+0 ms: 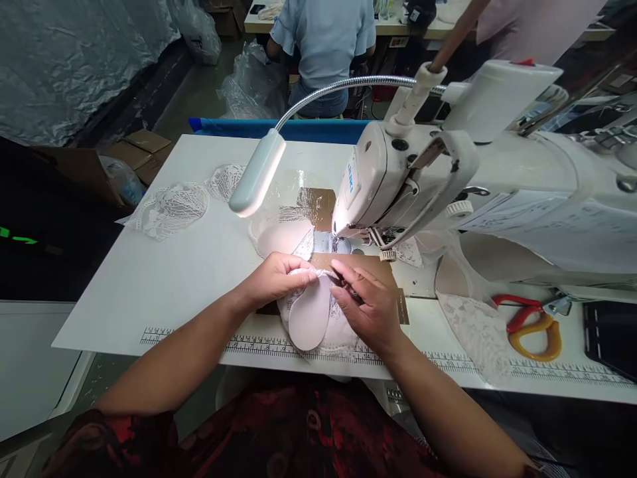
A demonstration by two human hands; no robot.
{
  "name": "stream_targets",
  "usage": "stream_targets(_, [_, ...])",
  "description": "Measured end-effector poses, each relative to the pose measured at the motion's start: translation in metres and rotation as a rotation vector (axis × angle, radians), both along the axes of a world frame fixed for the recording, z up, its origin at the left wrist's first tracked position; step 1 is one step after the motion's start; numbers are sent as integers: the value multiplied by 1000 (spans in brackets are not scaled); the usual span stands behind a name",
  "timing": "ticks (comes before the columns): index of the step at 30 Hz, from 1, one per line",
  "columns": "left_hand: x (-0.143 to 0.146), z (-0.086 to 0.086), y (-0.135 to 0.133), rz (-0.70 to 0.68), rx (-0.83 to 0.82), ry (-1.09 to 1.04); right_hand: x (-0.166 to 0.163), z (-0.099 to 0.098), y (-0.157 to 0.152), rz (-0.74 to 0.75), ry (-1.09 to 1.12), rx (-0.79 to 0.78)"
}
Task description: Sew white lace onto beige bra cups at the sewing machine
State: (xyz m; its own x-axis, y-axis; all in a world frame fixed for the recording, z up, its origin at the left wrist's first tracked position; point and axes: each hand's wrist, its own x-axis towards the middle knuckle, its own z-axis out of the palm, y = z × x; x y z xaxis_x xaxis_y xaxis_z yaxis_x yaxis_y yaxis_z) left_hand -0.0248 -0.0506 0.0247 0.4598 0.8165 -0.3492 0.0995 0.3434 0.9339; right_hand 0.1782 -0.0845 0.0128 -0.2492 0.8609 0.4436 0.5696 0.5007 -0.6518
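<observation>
In front of the sewing machine (368, 172), my left hand (281, 277) pinches the upper edge of a white lace bra piece (311, 315) with a smooth padded cup. My right hand (368, 302) is closed around small dark thread snips (348, 289), mostly hidden by the fingers. Their tip is by the lace edge, close to the left fingertips. Whether the blades touch the fabric I cannot tell. Behind my left hand lies another padded cup with lace (286, 238), left of the needle area.
Lace pieces (172, 209) lie on the left of the white table (124, 279). A lamp (257, 174) hangs low over it. To the right are more lace cups (472, 325), red-and-yellow scissors (535, 325) and a black object (610, 338). A person (326, 46) sits beyond the table.
</observation>
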Motion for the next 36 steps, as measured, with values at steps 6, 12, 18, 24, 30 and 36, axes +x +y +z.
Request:
stream_targets(6, [1,-1,0,58,-62,-119,-4,-7,0,-9,-76,29])
stream_targets(12, [1,1,-3,65,-59,-143,-3,-6,1,-41,-58,50])
stream_targets(18, [1,3,-3,64,-44,-135,-3,-7,1,-55,-62,63])
stream_targets(24, [1,2,-3,48,-44,-127,-4,-8,0,-74,-81,55])
stream_targets(30, [1,-1,-3,45,-69,-131,-4,-7,0,-50,-79,91])
stream_targets(36, [3,-3,-4,32,-77,-128,-4,-4,1,15,-23,56])
